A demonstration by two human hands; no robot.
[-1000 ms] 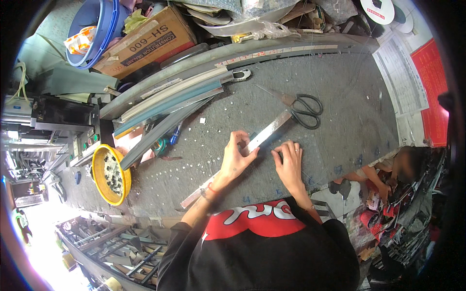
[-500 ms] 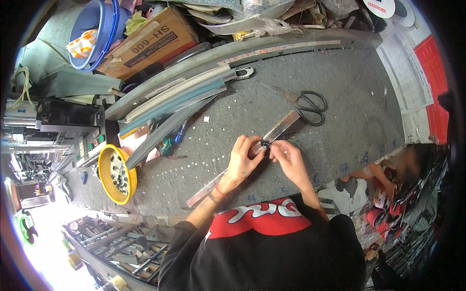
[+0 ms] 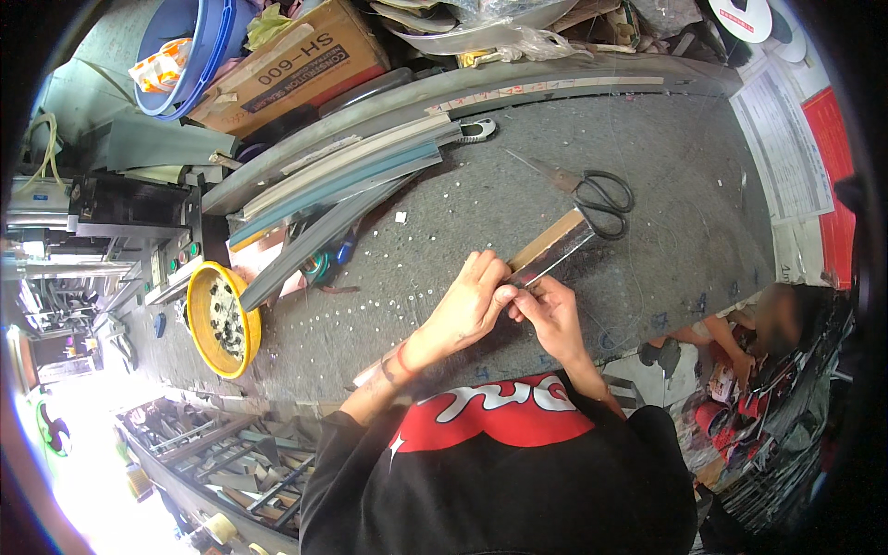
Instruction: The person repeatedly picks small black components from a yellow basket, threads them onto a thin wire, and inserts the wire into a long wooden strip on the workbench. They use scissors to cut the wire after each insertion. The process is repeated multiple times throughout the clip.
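A long, narrow metal strip [image 3: 553, 248] runs diagonally under my hands, with a tan face and a shiny face showing at its far end. My left hand [image 3: 470, 305] is closed round its middle, thumb toward the right hand. Touching that thumb, my right hand [image 3: 552, 317] pinches at the strip's near edge; whatever sits between its fingertips is hidden. Just past the strip's far end lie black-handled scissors [image 3: 606, 205], blades pointing away to the left.
On the grey worktop [image 3: 444, 222] small white bits lie scattered and in rows. A yellow basket [image 3: 254, 347] holds black and white pieces. Long profiles [image 3: 347, 180] lie at far left, a utility knife [image 3: 478, 131] by their ends. Another person [image 3: 731, 333] sits at right.
The strip has turned, so a tan face now shows. A small black piece seen between my fingertips is now hidden. My hands have closed together, and the whole view has shifted slightly.
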